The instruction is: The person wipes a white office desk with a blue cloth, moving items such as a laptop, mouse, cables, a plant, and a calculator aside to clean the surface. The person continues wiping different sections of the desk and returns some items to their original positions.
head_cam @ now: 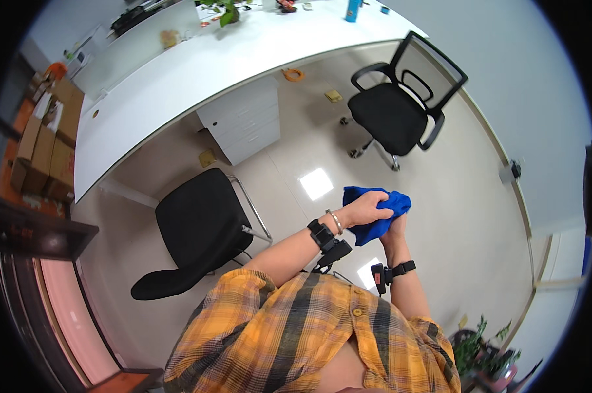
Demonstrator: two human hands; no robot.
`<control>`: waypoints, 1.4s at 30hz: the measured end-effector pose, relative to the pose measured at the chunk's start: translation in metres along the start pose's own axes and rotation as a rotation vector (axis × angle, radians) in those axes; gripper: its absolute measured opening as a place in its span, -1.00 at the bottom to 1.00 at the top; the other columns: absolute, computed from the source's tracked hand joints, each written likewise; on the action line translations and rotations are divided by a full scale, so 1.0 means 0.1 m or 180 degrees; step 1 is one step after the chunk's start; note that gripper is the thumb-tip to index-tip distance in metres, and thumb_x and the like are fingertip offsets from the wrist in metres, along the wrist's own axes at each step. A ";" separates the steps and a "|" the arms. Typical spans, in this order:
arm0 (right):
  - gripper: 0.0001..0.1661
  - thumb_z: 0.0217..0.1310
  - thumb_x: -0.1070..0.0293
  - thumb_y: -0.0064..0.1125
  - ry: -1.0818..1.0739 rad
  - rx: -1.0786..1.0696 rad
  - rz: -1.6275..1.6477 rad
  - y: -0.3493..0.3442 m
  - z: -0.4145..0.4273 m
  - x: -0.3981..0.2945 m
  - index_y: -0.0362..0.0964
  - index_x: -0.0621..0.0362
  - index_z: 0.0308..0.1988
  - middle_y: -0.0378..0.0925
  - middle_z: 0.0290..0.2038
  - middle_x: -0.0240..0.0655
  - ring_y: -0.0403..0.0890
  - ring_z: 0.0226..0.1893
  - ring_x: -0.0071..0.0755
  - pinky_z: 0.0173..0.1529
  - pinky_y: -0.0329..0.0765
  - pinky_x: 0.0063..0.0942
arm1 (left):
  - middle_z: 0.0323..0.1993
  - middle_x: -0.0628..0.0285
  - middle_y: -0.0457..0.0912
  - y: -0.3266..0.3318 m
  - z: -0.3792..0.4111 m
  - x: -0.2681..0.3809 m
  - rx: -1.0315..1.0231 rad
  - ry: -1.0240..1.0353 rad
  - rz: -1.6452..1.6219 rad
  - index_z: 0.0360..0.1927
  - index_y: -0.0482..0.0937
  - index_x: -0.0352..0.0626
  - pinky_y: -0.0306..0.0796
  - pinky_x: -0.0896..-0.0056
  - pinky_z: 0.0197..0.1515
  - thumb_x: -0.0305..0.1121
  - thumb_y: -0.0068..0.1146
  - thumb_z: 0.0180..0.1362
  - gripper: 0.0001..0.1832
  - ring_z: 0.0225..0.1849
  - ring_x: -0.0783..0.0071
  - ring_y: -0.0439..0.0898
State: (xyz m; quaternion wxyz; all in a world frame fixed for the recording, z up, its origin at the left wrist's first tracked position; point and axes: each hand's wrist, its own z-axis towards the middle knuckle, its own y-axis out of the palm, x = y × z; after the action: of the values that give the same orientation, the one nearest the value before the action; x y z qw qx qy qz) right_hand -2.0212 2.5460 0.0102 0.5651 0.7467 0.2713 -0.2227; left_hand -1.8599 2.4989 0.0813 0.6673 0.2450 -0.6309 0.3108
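A blue cloth (367, 231), bunched at its right end and hanging loose on the left, is held in front of my body above the floor. My left hand (367, 209) grips it from the near left side, thumb and fingers pressing into the folds. Under the bunched end is my right hand (395, 230), its fingers mostly hidden by the fabric. The two hands are close together. A bracelet (334, 222) and a black strap with a small device (323, 237) are on my left wrist; another strapped device (382, 277) is on the right.
A long white desk (256, 59) spans the far side, above a drawer cabinet (249, 123). One black chair (197, 231) stands at left, a wheeled mesh-back chair (394, 113) at far right. Cardboard boxes (45, 157) sit at the left; a potted plant (482, 349) is at lower right.
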 end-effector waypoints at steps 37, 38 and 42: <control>-0.77 0.21 0.34 0.00 -0.2328 -0.2276 -0.6458 3.34 7.07 1.57 0.51 0.13 -0.16 0.53 0.05 0.01 0.61 -0.06 0.10 -0.02 0.59 -0.05 | 0.19 0.04 0.45 -5.87 0.11 -1.68 0.4915 -0.1634 0.3178 -0.04 0.50 -0.21 0.13 -0.01 0.38 -0.37 0.20 0.16 -0.69 0.35 -0.02 0.25; -0.77 0.15 0.41 0.05 -0.2382 -0.2952 -0.5909 3.46 6.71 1.73 0.51 0.10 -0.16 0.54 0.02 -0.04 0.61 -0.07 0.04 -0.08 0.61 -0.10 | 0.25 0.04 0.40 -5.88 0.06 -1.70 0.4981 -0.1820 0.2996 0.05 0.47 -0.21 0.03 -0.05 0.43 -0.33 0.18 0.19 -0.63 0.43 -0.03 0.15; -0.72 0.06 0.39 0.19 -0.1311 -0.4975 -0.4943 3.36 6.13 1.59 0.53 -0.11 -0.15 0.51 -0.05 -0.27 0.63 -0.14 -0.09 -0.12 0.60 -0.20 | 0.32 0.07 0.33 -6.13 0.11 -1.80 0.4988 -0.2359 0.3162 0.17 0.41 -0.22 -0.06 -0.07 0.46 -0.26 0.11 0.24 -0.54 0.47 -0.03 0.07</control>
State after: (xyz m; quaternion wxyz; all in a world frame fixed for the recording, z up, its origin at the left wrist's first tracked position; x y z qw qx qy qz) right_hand -1.6971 1.9068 -0.0092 0.6206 -0.2360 0.6301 -0.4027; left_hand -1.4260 2.0509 -0.0564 -0.1272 0.4059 -0.4470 0.7869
